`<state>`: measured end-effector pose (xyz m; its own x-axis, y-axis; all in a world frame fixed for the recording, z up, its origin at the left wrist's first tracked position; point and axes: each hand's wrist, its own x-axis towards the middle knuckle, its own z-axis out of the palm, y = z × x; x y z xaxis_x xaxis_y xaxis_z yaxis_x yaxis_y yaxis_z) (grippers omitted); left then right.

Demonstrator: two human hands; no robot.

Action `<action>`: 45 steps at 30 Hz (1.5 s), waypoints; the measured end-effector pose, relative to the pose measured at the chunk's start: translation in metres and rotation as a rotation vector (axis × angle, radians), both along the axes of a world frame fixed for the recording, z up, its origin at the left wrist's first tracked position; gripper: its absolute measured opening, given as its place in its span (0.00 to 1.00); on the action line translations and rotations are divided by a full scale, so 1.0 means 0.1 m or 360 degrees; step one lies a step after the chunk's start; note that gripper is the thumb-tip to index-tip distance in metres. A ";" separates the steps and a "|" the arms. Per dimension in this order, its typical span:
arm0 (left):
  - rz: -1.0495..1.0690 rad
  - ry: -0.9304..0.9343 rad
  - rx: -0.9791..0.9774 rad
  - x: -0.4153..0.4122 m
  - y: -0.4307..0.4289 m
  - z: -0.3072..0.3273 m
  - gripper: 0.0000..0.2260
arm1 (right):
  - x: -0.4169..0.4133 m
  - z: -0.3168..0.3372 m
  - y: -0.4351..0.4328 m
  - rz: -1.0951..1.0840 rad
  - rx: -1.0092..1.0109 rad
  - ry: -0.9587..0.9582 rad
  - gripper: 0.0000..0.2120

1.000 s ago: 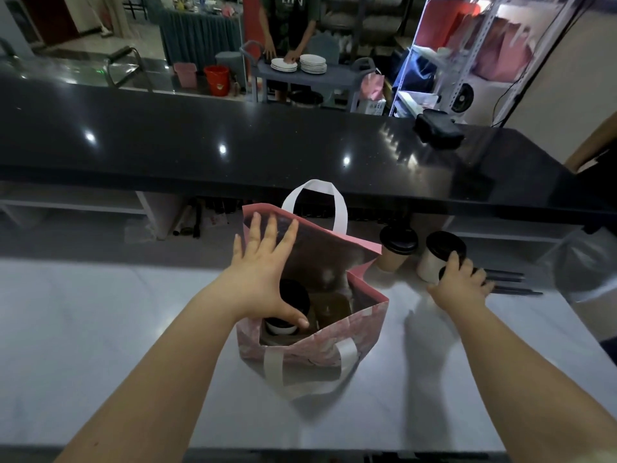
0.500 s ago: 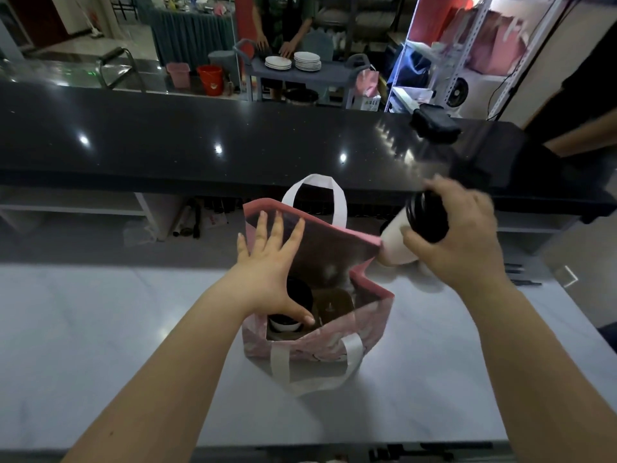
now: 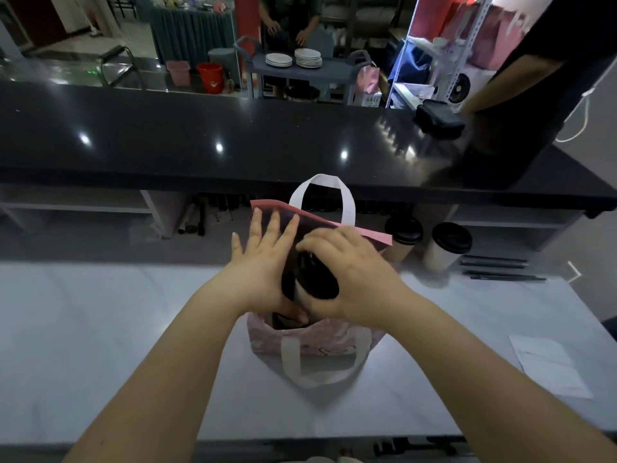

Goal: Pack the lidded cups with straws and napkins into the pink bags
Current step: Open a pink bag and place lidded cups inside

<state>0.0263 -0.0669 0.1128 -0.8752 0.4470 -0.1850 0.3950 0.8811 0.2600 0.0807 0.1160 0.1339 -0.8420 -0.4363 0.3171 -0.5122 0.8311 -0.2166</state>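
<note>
We grip a black-lidded cup [image 3: 317,280] in our right hand [image 3: 357,282], fingers curled round it, over the mouth of the pink bag [image 3: 317,345], which stands mid-way along the white counter [image 3: 100,329]. The cup looks tilted, though blur leaves this unsure. Our left hand [image 3: 260,272], fingers straight and spread wide, presses against the bag's far wall. At the bag's 2 o'clock stand a spare cup [image 3: 402,238] and a second spare cup [image 3: 447,245], with dark straws [image 3: 497,269] just beside them.

Left hand [image 3: 263,272] flat, fingers straight and spread, thumb low, right hand [image 3: 354,279] curled over a black-lidded cup [image 3: 314,282], both bare forearms stretched forward, hands close together
</note>
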 end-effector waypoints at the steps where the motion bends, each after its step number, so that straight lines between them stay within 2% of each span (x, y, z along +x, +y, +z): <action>1: -0.0015 -0.0009 0.0012 0.01 0.00 0.00 0.66 | -0.02 -0.05 0.01 0.0076 0.0111 -0.0061 0.31; 3: -0.0045 -0.0023 0.0034 0.03 0.02 0.01 0.66 | -0.07 -0.09 0.04 0.0138 0.0173 -0.0207 0.32; 7: -0.0107 -0.0005 0.0024 0.11 0.06 -0.01 0.65 | -0.24 -0.01 0.17 0.0033 0.0056 -0.0439 0.33; 10: -0.0135 0.0031 0.0002 0.14 0.09 -0.05 0.64 | -0.33 0.02 0.33 -0.0054 0.0326 -0.0568 0.32; 15: -0.0127 0.0080 -0.0027 0.17 0.11 -0.05 0.65 | -0.34 -0.09 0.39 -0.0245 0.0786 -0.0448 0.33; 18: -0.0141 0.0080 -0.0006 0.20 0.11 -0.03 0.68 | -0.32 -0.32 0.17 -0.0192 0.0997 -0.0304 0.36; 22: -0.0147 0.0121 0.0052 0.26 0.09 -0.06 0.65 | -0.38 -0.49 0.13 -0.0291 0.0937 -0.0443 0.33; 25: -0.0122 0.0163 0.0081 0.28 0.06 -0.09 0.61 | -0.41 -0.54 0.25 -0.0375 0.0746 -0.0539 0.33; 32: -0.0126 0.0146 0.0121 0.32 0.07 -0.11 0.61 | -0.42 -0.74 0.21 -0.0354 0.0630 -0.0586 0.36; 38: -0.0086 0.0157 0.0124 0.34 0.06 -0.12 0.63 | -0.28 -0.94 0.23 -0.0357 0.0640 -0.0443 0.39; 42: -0.0036 0.0181 0.0114 0.35 0.04 -0.12 0.64 | -0.31 -0.98 0.23 -0.0379 0.0549 -0.0711 0.40; 45: -0.0008 0.0193 0.0114 0.35 0.02 -0.11 0.64 | -0.34 -1.03 0.22 -0.0401 0.0504 -0.0802 0.37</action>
